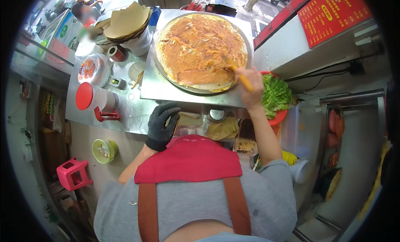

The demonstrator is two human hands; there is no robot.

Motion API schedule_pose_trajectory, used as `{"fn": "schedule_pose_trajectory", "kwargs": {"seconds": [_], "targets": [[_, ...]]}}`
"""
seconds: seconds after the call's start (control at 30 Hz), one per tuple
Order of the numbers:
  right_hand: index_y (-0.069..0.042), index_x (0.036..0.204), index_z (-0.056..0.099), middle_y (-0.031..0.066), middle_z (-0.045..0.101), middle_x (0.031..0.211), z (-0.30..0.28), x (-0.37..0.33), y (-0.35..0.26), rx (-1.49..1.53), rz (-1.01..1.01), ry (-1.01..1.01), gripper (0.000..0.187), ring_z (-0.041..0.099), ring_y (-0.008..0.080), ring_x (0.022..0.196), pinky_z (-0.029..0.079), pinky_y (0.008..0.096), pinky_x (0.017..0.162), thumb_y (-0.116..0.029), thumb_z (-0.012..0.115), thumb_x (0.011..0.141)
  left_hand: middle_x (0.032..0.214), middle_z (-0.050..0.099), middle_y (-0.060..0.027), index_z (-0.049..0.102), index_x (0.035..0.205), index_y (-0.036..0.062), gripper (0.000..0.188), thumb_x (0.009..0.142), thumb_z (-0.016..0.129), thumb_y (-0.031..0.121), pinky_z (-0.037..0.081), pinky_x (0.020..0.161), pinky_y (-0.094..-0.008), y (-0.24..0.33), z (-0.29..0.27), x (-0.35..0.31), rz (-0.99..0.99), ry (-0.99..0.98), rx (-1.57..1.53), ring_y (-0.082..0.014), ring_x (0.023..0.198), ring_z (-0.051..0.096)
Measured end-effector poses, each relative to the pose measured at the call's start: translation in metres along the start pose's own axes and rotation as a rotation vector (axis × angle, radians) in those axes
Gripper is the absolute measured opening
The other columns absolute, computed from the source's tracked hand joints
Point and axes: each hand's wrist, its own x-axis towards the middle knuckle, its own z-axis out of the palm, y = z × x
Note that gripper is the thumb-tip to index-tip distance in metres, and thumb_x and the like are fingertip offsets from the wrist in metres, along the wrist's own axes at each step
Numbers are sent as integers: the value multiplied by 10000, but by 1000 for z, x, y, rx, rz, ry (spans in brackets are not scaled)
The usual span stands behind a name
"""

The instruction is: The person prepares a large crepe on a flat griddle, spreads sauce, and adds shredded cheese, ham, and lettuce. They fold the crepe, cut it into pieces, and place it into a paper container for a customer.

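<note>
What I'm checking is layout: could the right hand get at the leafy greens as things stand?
Probably yes: the leafy greens lie beside the right hand, nothing visibly between, though the yellow-handled tool it holds may hinder grasping.

Lettering on red wall sign (333, 17), pink sheet (58, 50), red apron (187, 163)

bare right hand (251, 90) higher, left hand in black, pale-dotted knit glove (163, 119) lower

right of upper centre, the right fingers curl closed, the bare right forearm (265, 133) angling up. left of centre, the left fingers bend.
</note>
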Motion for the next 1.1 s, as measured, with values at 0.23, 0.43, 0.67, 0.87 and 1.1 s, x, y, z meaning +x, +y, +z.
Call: {"fn": "schedule_pose_trajectory", "kwargs": {"seconds": [0.23, 0.43, 0.67, 0.87, 1.1], "targets": [[-154, 967, 670, 3, 645, 922, -28, -40, -72, -9, -238, -334, 212, 641, 150, 849, 387, 442, 996, -122, 671, 758, 1062, 630, -99, 671, 960, 75, 226, 743, 649, 18, 470, 876, -363, -10, -15, -11, -28, 71, -40, -285, 1010, 590], [-150, 1000, 676, 17, 621, 949, -4, -34, -95, -89, -198, -284, 252, 617, 168, 904, 400, 446, 977, -116, 648, 752, 1079, 628, -95, 670, 966, 89, 238, 741, 655, 13, 473, 873, -361, -25, -27, -26, -57, 41, -32, -283, 1017, 586], [-159, 980, 670, 2, 634, 917, 16, -29, -130, -82, -140, -291, 224, 623, 171, 864, 405, 431, 962, -137, 689, 757, 1075, 627, -99, 671, 958, 84, 211, 755, 663, 27, 478, 867, -362, -34, -38, -34, -54, 56, -62, -281, 1010, 590], [-167, 982, 671, 19, 630, 919, 31, -1, -137, -23, -127, -219, 228, 622, 183, 864, 396, 443, 979, -91, 653, 768, 1068, 628, -101, 671, 949, 78, 201, 756, 657, 24, 486, 858, -355, -42, -45, -39, -2, 68, -54, -279, 1005, 596], [-185, 968, 671, 39, 649, 873, 124, 25, -101, -127, -124, -148, 272, 636, 213, 841, 414, 442, 989, -41, 627, 741, 1078, 632, -109, 667, 966, 77, 222, 750, 652, 30, 471, 871, -365, -46, -61, -41, 0, 33, -78, -286, 999, 590]]}}
